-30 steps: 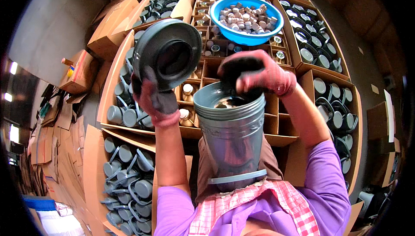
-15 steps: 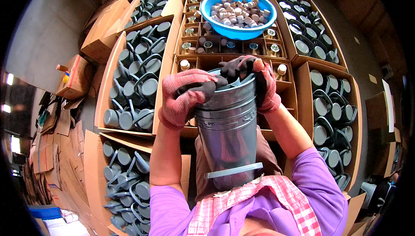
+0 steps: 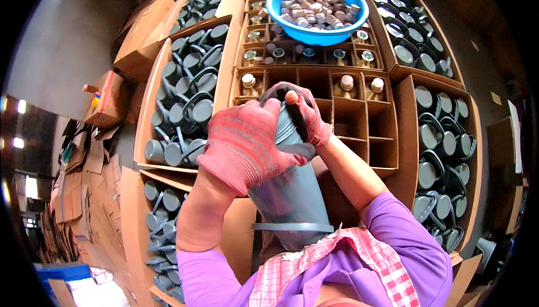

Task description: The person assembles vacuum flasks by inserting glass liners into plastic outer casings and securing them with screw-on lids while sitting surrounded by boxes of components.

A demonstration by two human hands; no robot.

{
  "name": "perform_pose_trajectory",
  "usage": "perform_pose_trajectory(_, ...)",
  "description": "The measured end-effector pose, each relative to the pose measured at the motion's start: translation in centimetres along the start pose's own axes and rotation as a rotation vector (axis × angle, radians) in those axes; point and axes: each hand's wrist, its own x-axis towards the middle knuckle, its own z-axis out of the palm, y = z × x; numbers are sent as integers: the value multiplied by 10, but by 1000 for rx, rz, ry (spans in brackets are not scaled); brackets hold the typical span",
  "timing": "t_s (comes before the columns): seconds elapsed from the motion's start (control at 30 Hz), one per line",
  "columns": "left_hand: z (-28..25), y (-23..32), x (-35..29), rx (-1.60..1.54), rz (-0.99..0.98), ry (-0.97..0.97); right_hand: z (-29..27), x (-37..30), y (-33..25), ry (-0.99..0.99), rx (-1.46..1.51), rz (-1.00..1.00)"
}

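Observation:
A dark grey tapered plastic bucket leans against my lap, its ridged rim up and a lighter grey bar-like piece across its lower end. Several rim lines suggest a nested stack, though I cannot tell for sure. My left hand, in a red and black knit glove, wraps over the near left side just below the rim. At the top, my right hand, gloved alike, curls its fingers over the rim. The gloves hide most of the opening.
Ahead stands a divided cardboard carton with clear bottles, some white-capped. A blue basin of pale caps rests on the carton behind. Open cartons of grey handled containers flank me, left and right. Flattened cardboard lies far left.
My left hand has swung from the rim's left side across the bucket's front. My right hand has shifted left along the top, and the bucket tilts more to the left.

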Motion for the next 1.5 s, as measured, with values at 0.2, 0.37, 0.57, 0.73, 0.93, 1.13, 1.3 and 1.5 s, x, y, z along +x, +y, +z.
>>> perform_pose_trajectory(0.2,-2,-28,-43,-251,153,331,29,14,-3,-285,406,23)
perform_pose_trajectory(0.37,-6,-16,-57,-235,241,371,45,7,5,-410,367,-49)
perform_pose_trajectory(0.57,-18,31,-95,108,-36,197,57,-13,-26,-356,22,-94)
perform_pose_trajectory(0.73,1,27,-99,47,87,381,57,-25,-41,-247,-229,-319)
perform_pose_trajectory(0.93,11,11,-90,-136,195,420,45,-27,-29,-162,-205,-227)
perform_pose_trajectory(1.13,17,-5,-86,-303,352,546,40,-15,-16,-308,474,281)
perform_pose_trajectory(1.3,13,21,-71,-122,261,536,27,9,53,-550,711,-173)
perform_pose_trajectory(1.5,19,50,-12,176,-122,370,8,46,112,-348,1197,380)
